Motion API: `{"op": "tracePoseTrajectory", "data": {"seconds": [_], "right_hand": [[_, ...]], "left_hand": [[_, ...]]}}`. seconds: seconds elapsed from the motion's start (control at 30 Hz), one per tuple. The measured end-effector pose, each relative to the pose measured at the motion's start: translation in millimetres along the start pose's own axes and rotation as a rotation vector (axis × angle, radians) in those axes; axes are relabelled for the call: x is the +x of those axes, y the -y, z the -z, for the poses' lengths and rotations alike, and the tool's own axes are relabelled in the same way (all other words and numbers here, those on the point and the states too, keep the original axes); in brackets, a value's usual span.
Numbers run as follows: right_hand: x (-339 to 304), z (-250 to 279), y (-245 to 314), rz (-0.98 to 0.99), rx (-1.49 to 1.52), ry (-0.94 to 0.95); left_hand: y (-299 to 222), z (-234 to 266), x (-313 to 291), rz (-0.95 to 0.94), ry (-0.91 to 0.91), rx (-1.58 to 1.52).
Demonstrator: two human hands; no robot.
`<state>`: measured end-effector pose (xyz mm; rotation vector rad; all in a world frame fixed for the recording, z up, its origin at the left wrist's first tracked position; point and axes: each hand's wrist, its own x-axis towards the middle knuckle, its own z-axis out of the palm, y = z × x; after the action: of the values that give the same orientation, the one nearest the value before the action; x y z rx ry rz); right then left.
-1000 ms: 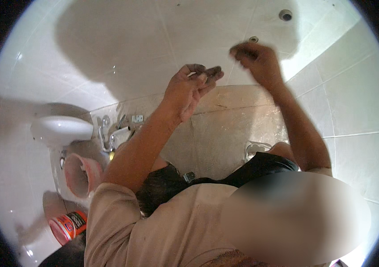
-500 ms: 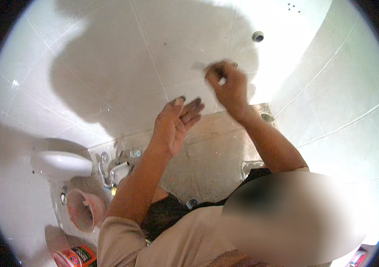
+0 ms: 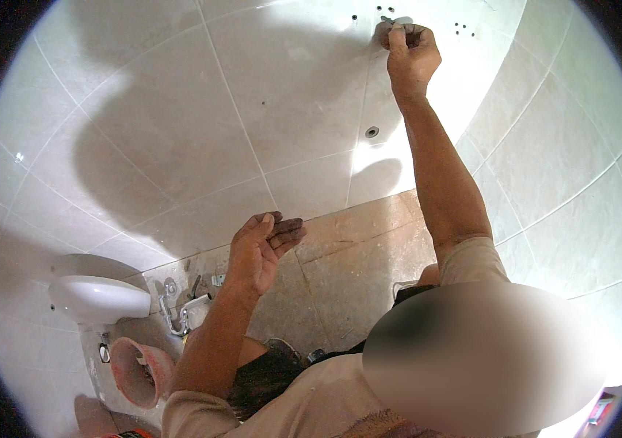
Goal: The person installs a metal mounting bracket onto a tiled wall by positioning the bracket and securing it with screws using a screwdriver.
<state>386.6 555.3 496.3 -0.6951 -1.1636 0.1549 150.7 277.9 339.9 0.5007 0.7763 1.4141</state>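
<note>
My right hand (image 3: 414,51) reaches up to the tiled wall (image 3: 157,109), its thumb and fingertips pinched together. A small dark piece (image 3: 388,20) shows at the fingertips, too small to make out its kind. It lies right beside several small drilled holes (image 3: 385,9) in the wall. Lower down, my left hand (image 3: 263,244) hangs before the wall's foot, palm partly turned up. Its fingers are stretched out, darkened with dirt, and the thumb lies near them. I see nothing held in it.
A round metal-rimmed wall outlet (image 3: 372,132) sits below my right hand. To the left are a white basin (image 3: 99,298), a chrome pipe (image 3: 172,320) and a stained pink bucket (image 3: 135,372). More holes (image 3: 464,29) dot the wall at the upper right. The tiled floor (image 3: 340,292) is dirty.
My right hand has moved up the wall to the drilled holes. My left hand has dropped a little and shifted left. The view has tilted upward.
</note>
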Motion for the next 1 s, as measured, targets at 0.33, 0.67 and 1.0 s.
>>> {"op": "tracePoseTrajectory", "data": {"seconds": [0.33, 0.67, 1.0], "right_hand": [[14, 3, 15, 0.286, -0.499, 0.163], [18, -8, 18, 0.236, -0.433, 0.179], [21, -1, 19, -0.130, 0.011, 0.262]], "left_hand": [[-11, -2, -2, 0.022, -0.059, 0.035], [-4, 15, 10, 0.061, -0.065, 0.041], [-9, 6, 3, 0.062, -0.049, 0.084]]}}
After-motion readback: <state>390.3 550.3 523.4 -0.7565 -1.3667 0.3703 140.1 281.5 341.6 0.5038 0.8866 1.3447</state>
